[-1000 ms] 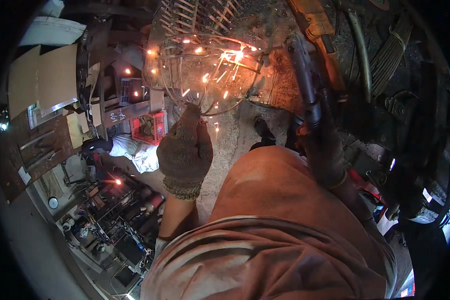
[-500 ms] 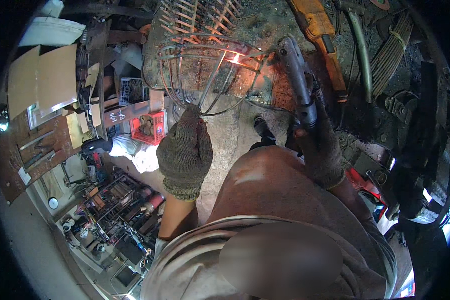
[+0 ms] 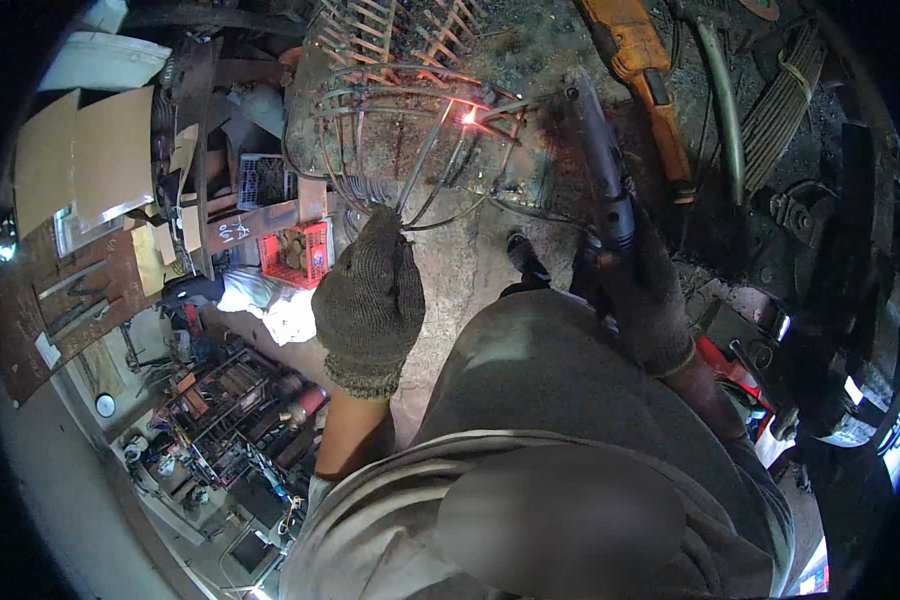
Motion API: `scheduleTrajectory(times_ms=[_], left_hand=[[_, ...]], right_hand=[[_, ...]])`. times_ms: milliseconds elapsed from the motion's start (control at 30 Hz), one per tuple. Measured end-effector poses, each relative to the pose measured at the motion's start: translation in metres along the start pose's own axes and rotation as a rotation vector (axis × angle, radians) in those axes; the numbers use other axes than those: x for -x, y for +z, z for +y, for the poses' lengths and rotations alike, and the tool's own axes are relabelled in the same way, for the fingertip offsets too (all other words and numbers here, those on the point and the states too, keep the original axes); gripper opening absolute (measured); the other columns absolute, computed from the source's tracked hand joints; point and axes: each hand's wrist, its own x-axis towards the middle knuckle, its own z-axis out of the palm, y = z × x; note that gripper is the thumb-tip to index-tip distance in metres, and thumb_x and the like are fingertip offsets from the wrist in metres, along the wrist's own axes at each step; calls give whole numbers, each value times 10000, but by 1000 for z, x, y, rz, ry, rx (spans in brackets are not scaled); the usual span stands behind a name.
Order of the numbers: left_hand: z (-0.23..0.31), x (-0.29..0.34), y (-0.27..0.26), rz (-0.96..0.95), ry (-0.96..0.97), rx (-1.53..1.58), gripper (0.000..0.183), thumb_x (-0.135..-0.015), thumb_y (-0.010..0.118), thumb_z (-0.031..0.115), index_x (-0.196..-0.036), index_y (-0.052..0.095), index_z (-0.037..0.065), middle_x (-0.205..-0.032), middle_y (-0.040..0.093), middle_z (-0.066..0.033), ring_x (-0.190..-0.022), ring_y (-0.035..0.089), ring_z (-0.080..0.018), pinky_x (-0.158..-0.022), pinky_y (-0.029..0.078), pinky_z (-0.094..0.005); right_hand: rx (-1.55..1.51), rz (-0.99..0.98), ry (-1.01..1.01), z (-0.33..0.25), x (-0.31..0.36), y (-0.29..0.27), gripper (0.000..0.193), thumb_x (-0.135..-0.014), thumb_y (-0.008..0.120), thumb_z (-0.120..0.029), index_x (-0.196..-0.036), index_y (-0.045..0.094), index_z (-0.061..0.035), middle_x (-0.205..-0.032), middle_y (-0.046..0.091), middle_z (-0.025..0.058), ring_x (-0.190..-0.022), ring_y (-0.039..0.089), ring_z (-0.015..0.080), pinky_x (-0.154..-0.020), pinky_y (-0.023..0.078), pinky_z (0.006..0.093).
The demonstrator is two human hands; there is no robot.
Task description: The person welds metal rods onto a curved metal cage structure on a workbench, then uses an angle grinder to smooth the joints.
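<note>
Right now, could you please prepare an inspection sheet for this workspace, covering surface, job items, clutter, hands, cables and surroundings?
Surface: dark, speckled worktop.
Job items: curved-rod frame with a glowing spot; dark tubular tool.
Clutter: orange power tool, metal pipe, tied rod bundle.
Hands: left hand, gloved, closed on the frame's near end; right hand, gloved, gripping the tubular tool.
Cables: cannot tell among dark lines.
Surroundings: red crate, cardboard sheets.

Noted worn, pale floor [image 3: 460, 275] past near edge of work surface [image 3: 530, 60]; saw cluttered metal rack [image 3: 232, 392], white glare [image 3: 8, 252] beyond left edge.
</note>
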Motion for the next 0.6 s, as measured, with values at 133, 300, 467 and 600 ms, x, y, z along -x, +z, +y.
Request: scheduleTrajectory(times_ms=[133,300,467,600], left_hand=[[0,-1,3,21,9,-12,333,-890,668,123,-1212,669,41,-1060,734,-173,-754,725,-327,-626,567,-403],[-4,0,1,54,34,46,347,-877,682,117,-1212,666,25,-1062,733,-175,-748,722,-328,-621,562,-399],[5,-1,0,-36,-56,22,315,-902,659,87,-1205,657,1,-1035,718,-213,-893,727,-347,-787,570,-395],[9,-4,-7,8,-51,13,300,-901,665,90,-1191,661,14,-1022,723,-192,-846,726,-334,-723,570,-390]], right_hand=[[300,56,-187,-22,0,5,655,-984,537,-84,-1576,255,-66,-1152,609,92,-901,588,135,-817,507,295],[310,59,-234,-9,1,3,637,-994,528,-98,-1571,262,-58,-1150,618,88,-935,619,164,-836,515,303],[21,-33,90,-26,1,-2,645,-1018,527,-146,-1583,223,-78,-1091,628,94,-882,617,162,-776,538,323],[13,31,-113,-31,4,0,649,-1000,536,-123,-1573,240,-50,-1087,629,112,-842,616,175,-799,533,345]])
